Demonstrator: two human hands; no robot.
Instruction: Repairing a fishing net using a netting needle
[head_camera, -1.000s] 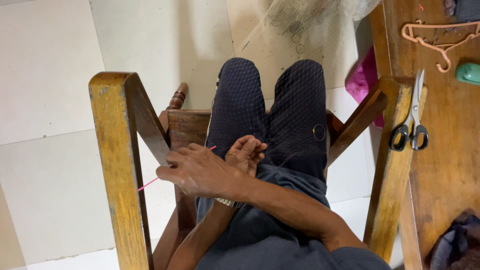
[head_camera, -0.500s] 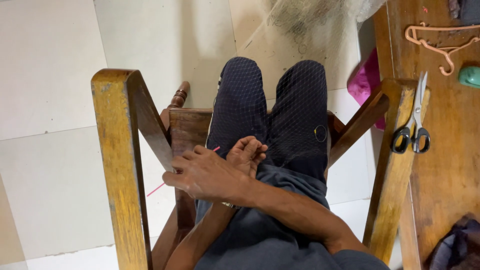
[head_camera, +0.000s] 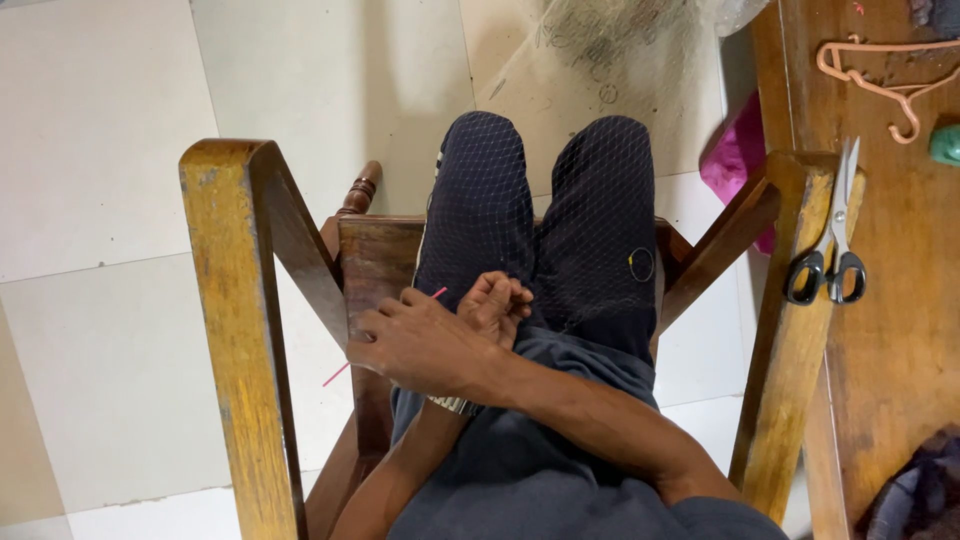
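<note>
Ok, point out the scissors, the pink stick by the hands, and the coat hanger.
scissors (head_camera: 828, 262), head view, on the black handles.
pink stick (head_camera: 336, 374), head view, on its lower free end.
coat hanger (head_camera: 880, 75), head view, on its pale pink bar.

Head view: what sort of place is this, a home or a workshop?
Probably a home room used for handwork. A person sits in a wooden chair on a pale tiled floor, beside a wooden table holding scissors and a hanger.
</note>
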